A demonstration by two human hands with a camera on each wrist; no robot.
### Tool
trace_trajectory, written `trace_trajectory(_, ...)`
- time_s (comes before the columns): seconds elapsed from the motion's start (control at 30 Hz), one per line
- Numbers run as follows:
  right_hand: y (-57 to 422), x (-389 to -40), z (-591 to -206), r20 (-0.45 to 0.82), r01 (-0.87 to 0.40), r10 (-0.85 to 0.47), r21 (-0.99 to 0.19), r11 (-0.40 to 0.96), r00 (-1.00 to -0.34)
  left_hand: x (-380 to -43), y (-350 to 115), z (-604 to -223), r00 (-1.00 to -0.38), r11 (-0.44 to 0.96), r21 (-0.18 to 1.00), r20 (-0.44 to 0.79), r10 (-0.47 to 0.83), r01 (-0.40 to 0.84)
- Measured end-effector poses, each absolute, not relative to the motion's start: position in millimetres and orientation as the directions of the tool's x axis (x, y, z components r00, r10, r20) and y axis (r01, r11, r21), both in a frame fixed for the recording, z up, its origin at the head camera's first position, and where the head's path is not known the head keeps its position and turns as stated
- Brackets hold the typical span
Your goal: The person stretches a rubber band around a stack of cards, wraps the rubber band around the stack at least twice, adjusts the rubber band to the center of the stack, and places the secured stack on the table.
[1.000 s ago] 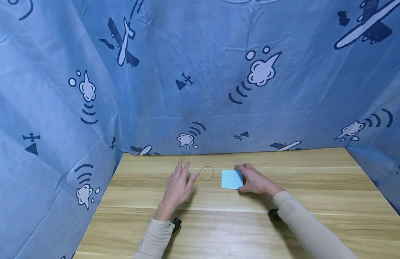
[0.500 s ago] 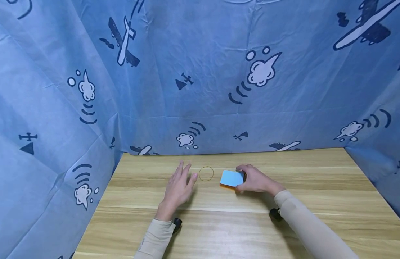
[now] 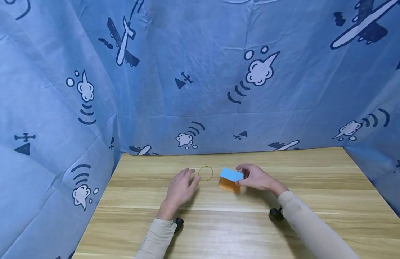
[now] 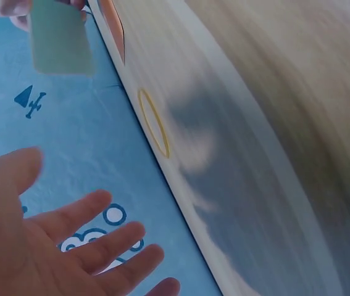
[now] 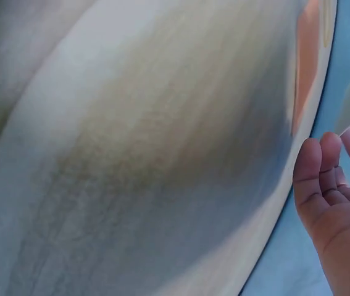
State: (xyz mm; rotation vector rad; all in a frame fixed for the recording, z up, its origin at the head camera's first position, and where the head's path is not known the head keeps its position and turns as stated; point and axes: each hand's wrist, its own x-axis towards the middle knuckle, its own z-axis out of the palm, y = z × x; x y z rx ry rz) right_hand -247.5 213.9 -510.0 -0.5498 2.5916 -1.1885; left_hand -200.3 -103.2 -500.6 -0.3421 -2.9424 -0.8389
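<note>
My right hand (image 3: 258,178) pinches a thin light blue card (image 3: 230,174) with rounded corners by its right side. The card is raised and tilted over an orange card (image 3: 229,185) of similar size that lies on the table. In the left wrist view the raised card (image 4: 60,40) hangs apart from the orange card (image 4: 114,28). My left hand (image 3: 181,189) hovers over the table with its fingers spread and holds nothing. Just right of its fingertips lies a thin yellow ring (image 3: 205,180), which looks like a rubber band.
The wooden table (image 3: 232,230) runs back to a blue curtain (image 3: 212,90) printed with planes and clouds, which also hangs at both sides. A small black device (image 3: 276,214) sits at the right wrist and another black device (image 3: 179,225) at the left.
The light blue card has come up off the orange one and tilted, uncovering the orange card beneath. My right hand has risen with it. The left hand's fingers have drawn in slightly.
</note>
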Motion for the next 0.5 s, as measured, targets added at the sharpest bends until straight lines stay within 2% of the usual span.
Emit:
trace_trajectory(0.27, 216, -237, -496, 0.029, -0.263, -0.399, -0.796, 0.545, -0.916, -203, -97, -503, -0.968, 0.837, 0.488, 0.105, 0.227, 0.249)
trace_trajectory(0.5, 216, -224, -479, 0.166, -0.382, -0.405, -0.749, 0.541, -0.899, -210, -91, -507, -0.966, 0.836, 0.487, 0.090, 0.241, 0.254)
